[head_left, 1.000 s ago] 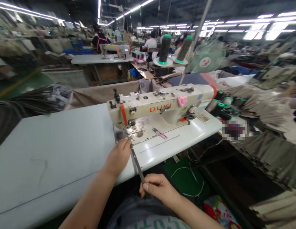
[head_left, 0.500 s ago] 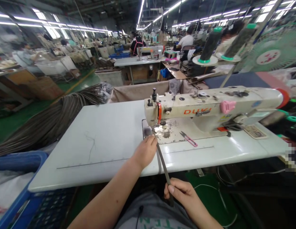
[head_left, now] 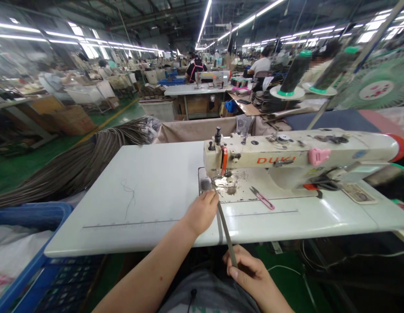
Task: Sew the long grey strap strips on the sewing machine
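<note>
A narrow dark grey-brown strap (head_left: 226, 230) runs from the needle area of the sewing machine (head_left: 267, 152) down over the table's front edge. My left hand (head_left: 204, 211) lies at the machine's needle plate, fingers closed on the strap's upper end, just in front of the presser foot. Below the table edge, my right hand (head_left: 247, 268) pinches the strap's lower part between thumb and fingers. The strap's far end is hidden by my right hand. Pink-handled thread snips (head_left: 262, 198) lie on the machine bed, to the right of the needle.
A loose thread (head_left: 129, 195) lies on the white table (head_left: 150, 174). Left of it stands a blue crate (head_left: 63, 213) with white bags, and behind that a large bundle of dark straps (head_left: 91, 156). Thread cones (head_left: 295, 74) and a green fan (head_left: 378, 87) stand at back right.
My view has swung slightly left, so the whole scene sits further right. Both hands keep their hold on the strap. The strap's end below my right hand no longer shows.
</note>
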`<state>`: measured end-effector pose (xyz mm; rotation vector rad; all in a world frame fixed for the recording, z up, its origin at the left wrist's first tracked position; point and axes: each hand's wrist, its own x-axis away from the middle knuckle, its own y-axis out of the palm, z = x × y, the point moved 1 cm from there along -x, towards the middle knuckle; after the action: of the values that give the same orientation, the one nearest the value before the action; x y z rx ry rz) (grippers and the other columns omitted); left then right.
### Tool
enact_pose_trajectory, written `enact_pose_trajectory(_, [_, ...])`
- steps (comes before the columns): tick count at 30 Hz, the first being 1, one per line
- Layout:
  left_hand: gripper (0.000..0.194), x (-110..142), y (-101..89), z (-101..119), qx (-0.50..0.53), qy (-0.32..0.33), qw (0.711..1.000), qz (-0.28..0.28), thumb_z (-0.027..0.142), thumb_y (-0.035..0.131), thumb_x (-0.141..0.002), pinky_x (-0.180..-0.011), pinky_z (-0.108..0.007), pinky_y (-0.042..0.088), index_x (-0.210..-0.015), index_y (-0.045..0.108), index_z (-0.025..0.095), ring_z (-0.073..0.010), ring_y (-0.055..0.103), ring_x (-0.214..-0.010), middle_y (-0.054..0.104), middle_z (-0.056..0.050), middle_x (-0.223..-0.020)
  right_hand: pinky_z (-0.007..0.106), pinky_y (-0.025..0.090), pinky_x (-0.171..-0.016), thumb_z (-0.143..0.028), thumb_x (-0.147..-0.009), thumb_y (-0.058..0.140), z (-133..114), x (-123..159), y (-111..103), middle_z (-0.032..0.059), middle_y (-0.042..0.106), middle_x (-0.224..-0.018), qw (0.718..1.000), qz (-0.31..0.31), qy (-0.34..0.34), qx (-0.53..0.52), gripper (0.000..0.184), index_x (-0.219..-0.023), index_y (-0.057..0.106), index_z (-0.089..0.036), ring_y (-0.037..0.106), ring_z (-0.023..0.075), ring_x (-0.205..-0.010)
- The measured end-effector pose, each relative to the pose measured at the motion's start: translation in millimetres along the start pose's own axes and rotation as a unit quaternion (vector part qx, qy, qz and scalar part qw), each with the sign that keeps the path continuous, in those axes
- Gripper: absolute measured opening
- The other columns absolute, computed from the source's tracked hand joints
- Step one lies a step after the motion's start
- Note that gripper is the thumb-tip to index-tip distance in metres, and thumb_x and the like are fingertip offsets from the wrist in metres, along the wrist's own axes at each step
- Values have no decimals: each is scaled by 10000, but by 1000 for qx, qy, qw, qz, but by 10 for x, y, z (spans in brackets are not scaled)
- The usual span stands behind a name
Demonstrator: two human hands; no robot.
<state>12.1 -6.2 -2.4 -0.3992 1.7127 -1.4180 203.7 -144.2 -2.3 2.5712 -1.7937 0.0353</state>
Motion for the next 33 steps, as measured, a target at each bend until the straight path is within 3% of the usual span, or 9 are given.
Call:
enact_pose_trajectory(4, [227, -6, -14, 4, 5, -7, 1000, 1, 123, 502, -995, -1149, -390, 481, -1192, 615, 127, -256, 630, -1237, 650, -155, -1293, 330, 505, -830, -515, -918, 717, -87, -43, 1, 60, 706, -901, 1000, 16, 14, 19, 305, -862, 753, -218, 656, 244, -885])
enact_pose_trajectory(7, [231, -8, -20, 8, 13, -11, 1000, -4, 125, 499, -995, -1147, -396, 479, -1196, 612, 132, -254, 628, -1243, 652, -158, -1292, 333, 499, -784, -537, -885, 748, -101, -85, 22, 64, 729, -889, 997, 54, 55, 19, 337, -967, 772, -211, 643, 233, -819])
enact_pose_trajectory(10, [246, -7, -17, 8, 14, -9, 1000, -16, 127, 495, -998, -1158, -410, 468, -1218, 603, 118, -261, 609, -1277, 653, -165, -1292, 323, 485, -721, -597, -850, 762, -97, -131, 49, 43, 711, -773, 994, 53, 88, -32, 432, -999, 755, -191, 623, 215, -735])
enact_pose_trajectory(17, [216, -13, -30, 1, 5, -1, 999, -33, 135, 492, -1008, -1152, -396, 472, -1185, 615, 113, -261, 602, -1265, 656, -147, -1258, 307, 447, -698, -605, -880, 730, -139, -98, 37, 49, 709, -735, 994, 14, 106, -36, 445, -794, 749, -169, 606, 197, -711])
enact_pose_trajectory(33, [219, -9, -31, 6, 7, 0, 999, -32, 140, 479, -1016, -1143, -407, 478, -1190, 611, 119, -263, 585, -1281, 654, -148, -1258, 317, 451, -738, -535, -932, 690, -212, 0, 47, 44, 692, -744, 995, -7, 89, -39, 400, -748, 756, -186, 621, 207, -745])
